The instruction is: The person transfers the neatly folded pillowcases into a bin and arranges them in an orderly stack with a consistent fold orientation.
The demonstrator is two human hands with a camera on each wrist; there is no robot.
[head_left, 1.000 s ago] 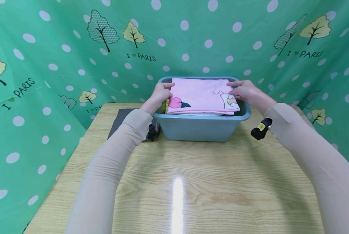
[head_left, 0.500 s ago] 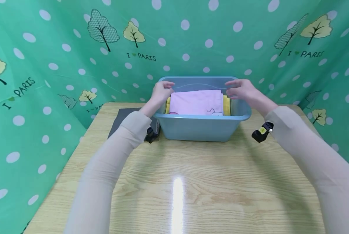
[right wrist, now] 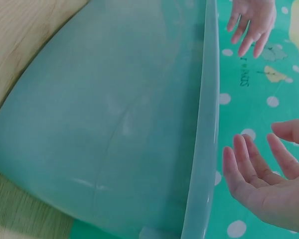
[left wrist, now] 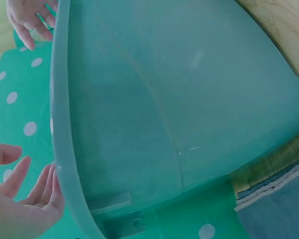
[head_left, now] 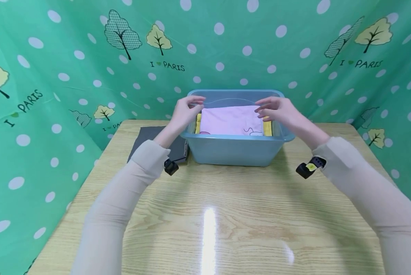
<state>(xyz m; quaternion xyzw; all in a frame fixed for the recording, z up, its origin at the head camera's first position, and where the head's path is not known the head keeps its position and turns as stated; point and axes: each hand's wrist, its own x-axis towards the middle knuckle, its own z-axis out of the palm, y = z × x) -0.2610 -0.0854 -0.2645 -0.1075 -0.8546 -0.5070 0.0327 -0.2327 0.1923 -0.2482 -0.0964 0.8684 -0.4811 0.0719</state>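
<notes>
A folded pink cloth (head_left: 231,119) with printed pictures lies inside a blue-grey plastic basin (head_left: 229,149). Yellow fabric (head_left: 267,128) shows at both sides beneath it. My left hand (head_left: 186,112) hovers over the basin's left rim, fingers loosely bent and holding nothing. Over the right part of the basin is my right hand (head_left: 277,110), its fingers spread and also holding nothing. In the left wrist view the left hand (left wrist: 27,199) is beside the basin's rim; whether it touches cannot be told. The right wrist view has the right hand (right wrist: 271,174) apart from the rim.
A folded dark grey cloth (head_left: 150,139) lies on the wooden table (head_left: 226,214), left of the basin and close against it. A green dotted curtain (head_left: 226,46) hangs directly behind the basin and along both sides.
Both hands let go of the pink cloth, which dropped from rim height down into the basin. Since then the right hand has shifted left, and both wrists have drawn slightly nearer.
</notes>
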